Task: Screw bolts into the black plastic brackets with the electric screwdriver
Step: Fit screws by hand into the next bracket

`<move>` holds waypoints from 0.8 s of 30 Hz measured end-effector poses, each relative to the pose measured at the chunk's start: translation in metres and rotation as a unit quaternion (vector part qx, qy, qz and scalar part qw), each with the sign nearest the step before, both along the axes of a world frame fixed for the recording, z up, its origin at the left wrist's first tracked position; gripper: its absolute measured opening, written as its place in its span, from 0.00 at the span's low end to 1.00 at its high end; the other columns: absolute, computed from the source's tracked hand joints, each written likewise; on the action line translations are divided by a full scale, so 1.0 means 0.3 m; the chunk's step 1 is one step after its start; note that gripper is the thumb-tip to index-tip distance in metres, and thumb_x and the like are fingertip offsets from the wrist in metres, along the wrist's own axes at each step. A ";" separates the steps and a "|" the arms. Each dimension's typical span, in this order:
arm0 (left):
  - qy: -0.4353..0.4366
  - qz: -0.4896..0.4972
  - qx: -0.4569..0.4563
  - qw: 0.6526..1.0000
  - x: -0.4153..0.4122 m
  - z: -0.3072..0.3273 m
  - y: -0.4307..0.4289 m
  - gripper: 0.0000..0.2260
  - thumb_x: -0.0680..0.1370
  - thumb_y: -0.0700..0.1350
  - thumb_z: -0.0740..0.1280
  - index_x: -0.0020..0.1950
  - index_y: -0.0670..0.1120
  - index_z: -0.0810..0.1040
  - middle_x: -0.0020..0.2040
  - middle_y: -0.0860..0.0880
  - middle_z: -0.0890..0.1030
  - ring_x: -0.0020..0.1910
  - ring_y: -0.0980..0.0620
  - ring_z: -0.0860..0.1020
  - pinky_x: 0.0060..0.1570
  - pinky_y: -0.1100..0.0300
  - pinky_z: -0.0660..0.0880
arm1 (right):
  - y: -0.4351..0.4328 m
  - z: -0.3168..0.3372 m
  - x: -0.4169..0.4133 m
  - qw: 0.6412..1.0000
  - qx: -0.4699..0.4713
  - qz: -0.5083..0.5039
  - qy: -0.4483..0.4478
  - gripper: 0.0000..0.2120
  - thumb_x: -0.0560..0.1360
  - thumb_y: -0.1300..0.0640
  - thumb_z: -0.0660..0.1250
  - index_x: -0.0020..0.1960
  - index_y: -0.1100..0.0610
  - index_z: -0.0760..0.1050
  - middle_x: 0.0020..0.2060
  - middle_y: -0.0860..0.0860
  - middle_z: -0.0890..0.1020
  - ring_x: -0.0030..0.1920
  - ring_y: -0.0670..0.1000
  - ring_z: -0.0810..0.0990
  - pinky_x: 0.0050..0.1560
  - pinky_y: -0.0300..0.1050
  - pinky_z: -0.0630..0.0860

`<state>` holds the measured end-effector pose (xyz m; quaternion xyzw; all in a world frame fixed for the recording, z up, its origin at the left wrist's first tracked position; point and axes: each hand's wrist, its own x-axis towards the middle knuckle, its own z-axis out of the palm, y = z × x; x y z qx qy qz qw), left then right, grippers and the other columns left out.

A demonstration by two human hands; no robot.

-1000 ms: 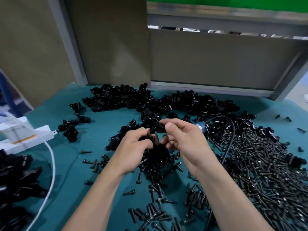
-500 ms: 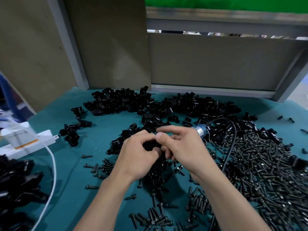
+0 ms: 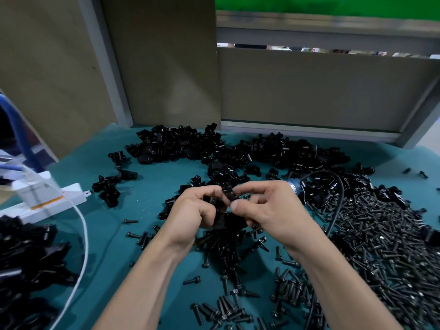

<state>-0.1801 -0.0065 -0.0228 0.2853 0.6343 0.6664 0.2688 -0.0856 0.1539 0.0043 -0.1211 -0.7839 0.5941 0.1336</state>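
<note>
I see my left hand [image 3: 195,208] and right hand [image 3: 269,210] curled together at centre, both pinching one glossy black plastic bracket [image 3: 227,192] between fingertips. Dull threaded bolts [image 3: 381,234] heap at 3 o'clock; the blue-collared screwdriver [image 3: 295,185] lies behind my right knuckles on teal felt [image 3: 147,186].

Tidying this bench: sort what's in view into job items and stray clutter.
For the job:
- left hand and right hand, together on a black bracket
- bracket pile
- loose bolts
- electric screwdriver, partly hidden

Lying about:
- white power strip
- white cable
</note>
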 end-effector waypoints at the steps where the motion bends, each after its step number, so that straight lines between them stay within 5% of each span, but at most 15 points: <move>1: -0.023 -0.020 0.011 0.999 -0.003 -0.002 -0.005 0.27 0.55 0.34 0.60 0.54 0.35 0.77 0.37 0.43 0.71 0.33 0.44 0.66 0.33 0.60 0.62 | 0.002 -0.001 -0.001 1.000 -0.018 -0.014 0.017 0.09 0.71 0.55 0.81 0.47 0.43 0.86 0.26 0.51 0.79 0.29 0.50 0.73 0.37 0.45 0.72; 5: -0.083 -0.074 0.006 0.994 -0.009 0.016 -0.001 0.37 0.56 0.32 0.58 0.66 0.46 0.77 0.41 0.38 0.76 0.38 0.45 0.73 0.38 0.56 0.71 | 0.015 0.015 0.012 0.998 -0.039 -0.006 0.055 0.13 0.66 0.58 0.83 0.46 0.44 0.88 0.33 0.48 0.83 0.35 0.48 0.80 0.42 0.43 0.79; 8: -0.055 -0.104 -0.016 0.993 0.009 0.036 -0.001 0.43 0.56 0.31 0.57 0.70 0.51 0.77 0.58 0.30 0.79 0.45 0.43 0.72 0.42 0.50 0.65 | 0.013 0.031 0.021 0.997 -0.001 0.064 0.039 0.14 0.68 0.65 0.81 0.49 0.49 0.87 0.45 0.49 0.89 0.48 0.49 0.88 0.51 0.44 0.83; 12: -0.014 -0.148 -0.049 0.988 0.016 0.036 -0.008 0.45 0.57 0.29 0.55 0.72 0.55 0.76 0.65 0.45 0.83 0.42 0.56 0.78 0.37 0.63 0.68 | 0.002 0.032 0.018 0.994 0.018 0.102 0.023 0.13 0.70 0.67 0.80 0.49 0.52 0.87 0.46 0.51 0.89 0.48 0.53 0.88 0.55 0.54 0.84; 14: -0.036 -0.145 -0.049 0.988 0.014 0.028 -0.013 0.46 0.56 0.29 0.55 0.71 0.57 0.77 0.62 0.51 0.84 0.50 0.59 0.82 0.44 0.67 0.73 | 0.002 0.029 0.022 0.993 0.022 0.108 0.030 0.15 0.67 0.68 0.80 0.48 0.52 0.87 0.45 0.51 0.89 0.48 0.51 0.88 0.52 0.48 0.84; 16: -0.066 -0.125 -0.044 0.989 0.009 0.023 -0.013 0.48 0.55 0.29 0.56 0.73 0.57 0.75 0.65 0.49 0.83 0.66 0.54 0.78 0.61 0.57 0.72 | 0.001 0.023 0.023 0.993 0.021 0.109 0.032 0.17 0.66 0.70 0.80 0.47 0.52 0.87 0.45 0.51 0.89 0.49 0.51 0.87 0.52 0.45 0.84; 18: -0.107 -0.108 -0.020 0.988 0.004 0.016 -0.012 0.48 0.56 0.29 0.56 0.77 0.51 0.71 0.67 0.43 0.82 0.71 0.47 0.76 0.74 0.44 0.67 | -0.002 0.011 0.019 0.995 0.006 0.097 0.031 0.16 0.65 0.71 0.81 0.48 0.54 0.87 0.45 0.53 0.89 0.50 0.53 0.88 0.53 0.49 0.85; 22: -0.171 -0.094 0.024 0.981 -0.010 -0.007 -0.003 0.42 0.59 0.32 0.58 0.76 0.42 0.70 0.68 0.34 0.79 0.71 0.31 0.73 0.78 0.33 0.58 | -0.005 -0.006 0.008 0.997 0.000 0.069 0.041 0.17 0.64 0.71 0.82 0.46 0.53 0.86 0.44 0.52 0.89 0.48 0.53 0.88 0.47 0.44 0.84; 24: -0.195 -0.079 0.038 0.977 -0.013 -0.013 0.001 0.36 0.61 0.34 0.61 0.72 0.39 0.73 0.67 0.30 0.78 0.69 0.29 0.74 0.75 0.34 0.61 | 0.004 -0.012 0.005 0.998 0.003 0.051 0.049 0.19 0.63 0.71 0.83 0.45 0.50 0.87 0.43 0.50 0.89 0.46 0.51 0.88 0.45 0.40 0.82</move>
